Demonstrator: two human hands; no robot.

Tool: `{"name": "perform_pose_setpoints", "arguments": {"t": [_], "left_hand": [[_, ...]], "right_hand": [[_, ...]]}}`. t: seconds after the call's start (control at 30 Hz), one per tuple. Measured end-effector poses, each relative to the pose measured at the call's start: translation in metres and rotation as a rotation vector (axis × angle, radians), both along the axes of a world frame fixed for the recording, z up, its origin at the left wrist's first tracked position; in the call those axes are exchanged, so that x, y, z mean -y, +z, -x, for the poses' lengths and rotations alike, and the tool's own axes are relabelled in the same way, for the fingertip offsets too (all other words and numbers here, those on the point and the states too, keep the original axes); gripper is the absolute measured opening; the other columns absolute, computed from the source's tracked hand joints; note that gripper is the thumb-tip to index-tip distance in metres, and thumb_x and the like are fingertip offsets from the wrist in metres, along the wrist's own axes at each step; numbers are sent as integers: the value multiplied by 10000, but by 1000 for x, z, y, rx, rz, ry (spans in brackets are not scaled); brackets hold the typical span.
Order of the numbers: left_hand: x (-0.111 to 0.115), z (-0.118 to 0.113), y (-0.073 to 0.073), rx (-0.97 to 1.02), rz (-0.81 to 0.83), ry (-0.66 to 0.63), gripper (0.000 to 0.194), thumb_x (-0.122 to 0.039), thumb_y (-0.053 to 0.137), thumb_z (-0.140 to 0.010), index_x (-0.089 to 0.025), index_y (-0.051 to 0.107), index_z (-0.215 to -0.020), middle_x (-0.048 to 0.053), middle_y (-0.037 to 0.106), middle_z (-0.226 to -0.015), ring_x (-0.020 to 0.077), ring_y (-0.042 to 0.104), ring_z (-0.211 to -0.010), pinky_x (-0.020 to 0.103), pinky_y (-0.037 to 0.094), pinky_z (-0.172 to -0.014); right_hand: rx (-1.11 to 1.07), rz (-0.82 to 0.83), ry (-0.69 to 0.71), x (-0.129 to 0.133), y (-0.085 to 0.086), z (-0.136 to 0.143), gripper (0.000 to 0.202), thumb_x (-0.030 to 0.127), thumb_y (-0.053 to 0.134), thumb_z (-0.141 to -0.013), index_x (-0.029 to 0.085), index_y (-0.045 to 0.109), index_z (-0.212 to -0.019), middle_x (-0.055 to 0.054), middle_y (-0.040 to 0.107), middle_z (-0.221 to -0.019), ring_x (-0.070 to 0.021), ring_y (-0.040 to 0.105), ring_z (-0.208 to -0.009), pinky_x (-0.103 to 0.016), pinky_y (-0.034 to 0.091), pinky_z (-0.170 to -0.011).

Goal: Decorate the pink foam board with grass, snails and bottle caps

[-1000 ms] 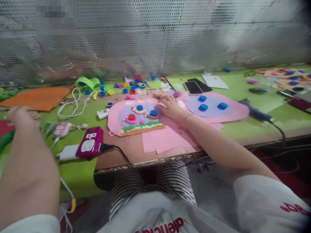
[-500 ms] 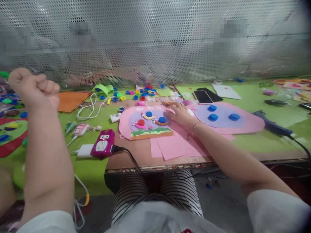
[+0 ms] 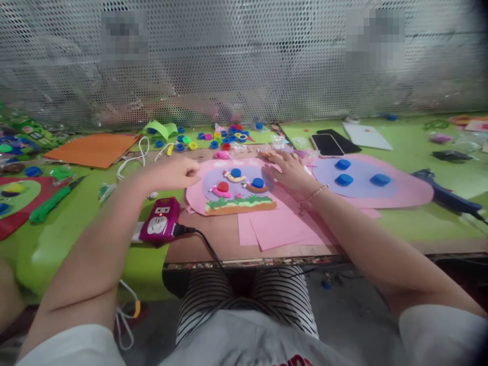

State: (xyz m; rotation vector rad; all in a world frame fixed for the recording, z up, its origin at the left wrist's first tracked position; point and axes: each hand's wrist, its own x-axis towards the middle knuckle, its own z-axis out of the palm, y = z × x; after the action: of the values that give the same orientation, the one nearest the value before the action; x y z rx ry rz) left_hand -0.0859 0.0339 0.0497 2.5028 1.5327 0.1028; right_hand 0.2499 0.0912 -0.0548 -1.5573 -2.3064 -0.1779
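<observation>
My left hand [image 3: 179, 172] is curled closed at the upper left edge of a pink rounded paper card [image 3: 194, 195]; anything inside the fingers is hidden. The card has a purple middle, a strip of green grass and three clay snails. Two snails carry blue bottle caps [image 3: 236, 173], and a pink one has a red cap [image 3: 223, 187] as its shell. My right hand [image 3: 293, 172] lies with fingers spread over the card's right end. Beside it is a second pink and purple card [image 3: 404, 185] with three blue caps [image 3: 380, 180].
Loose pink sheets [image 3: 280, 231] lie near the front edge. A purple power adapter [image 3: 160, 221] with a black cable sits left of them. A green-handled cutter [image 3: 53, 203], orange paper [image 3: 95, 150], a phone [image 3: 328, 145] and a blue glue gun [image 3: 446, 193] lie around. A perforated metal screen [image 3: 244, 66] stands behind.
My left hand has come down and right from a raised fist at the far left to the card's edge. The cutter it blocked now shows. My right hand stays on the card.
</observation>
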Motion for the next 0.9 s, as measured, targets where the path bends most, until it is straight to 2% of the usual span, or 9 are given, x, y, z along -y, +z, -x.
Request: {"name": "perform_pose_setpoints", "arguments": {"t": [0.07,0.2,0.33,0.5,0.67,0.8,0.9], "left_hand": [[-11,-1,-14,-157,162,6,275,-359,500,-773,-192,383,-589,-13,407,-558,102,336,-484,285,211,-492],[-25,4,-27,-224,183,34,290,-399,501,-770,-192,403,-592,17,483,-605,132,393,-521,292,234,-519],[-20,4,-21,-158,212,22,298,-426,489,-785,-193,412,-616,14,493,-622,132,403,-524,289,247,-532],[-7,-2,-1,-127,176,10,314,-455,459,-812,-196,422,-639,10,493,-641,129,416,-543,272,262,-531],[7,-14,16,-113,129,-8,294,-436,445,-831,-191,464,-669,7,494,-644,115,419,-543,260,263,-513],[13,-28,13,-89,98,-92,271,-415,451,-823,-189,516,-689,-2,517,-654,109,427,-554,257,272,-518],[8,-33,1,-20,-109,-67,256,-386,435,-827,-183,553,-725,6,557,-683,115,449,-585,257,282,-542]], "right_hand": [[14,2,-16,-1,1,-1,430,357,344,-912,205,539,-1264,-125,414,-1402,-332,401,-1207,-515,279,-1000],[44,43,-44,-3,2,-2,395,328,378,-883,182,584,-1188,-126,494,-1327,-343,437,-1140,-511,303,-967],[69,64,-49,-6,-1,-2,366,301,381,-864,172,616,-1114,-134,543,-1258,-348,432,-1127,-537,280,-968],[93,86,-60,-5,-1,-1,347,227,418,-825,164,614,-1105,-153,504,-1300,-344,421,-1152,-550,251,-982],[76,76,-61,1,-1,2,299,301,430,-854,187,646,-1026,-147,464,-1328,-343,418,-1126,-576,224,-979],[104,99,-89,-1,-3,2,336,361,386,-880,212,635,-1049,-139,420,-1354,-339,404,-1138,-603,213,-973],[135,102,-85,-3,-3,2,378,376,350,-898,202,612,-1109,-155,415,-1344,-336,387,-1157,-609,199,-973]]}}
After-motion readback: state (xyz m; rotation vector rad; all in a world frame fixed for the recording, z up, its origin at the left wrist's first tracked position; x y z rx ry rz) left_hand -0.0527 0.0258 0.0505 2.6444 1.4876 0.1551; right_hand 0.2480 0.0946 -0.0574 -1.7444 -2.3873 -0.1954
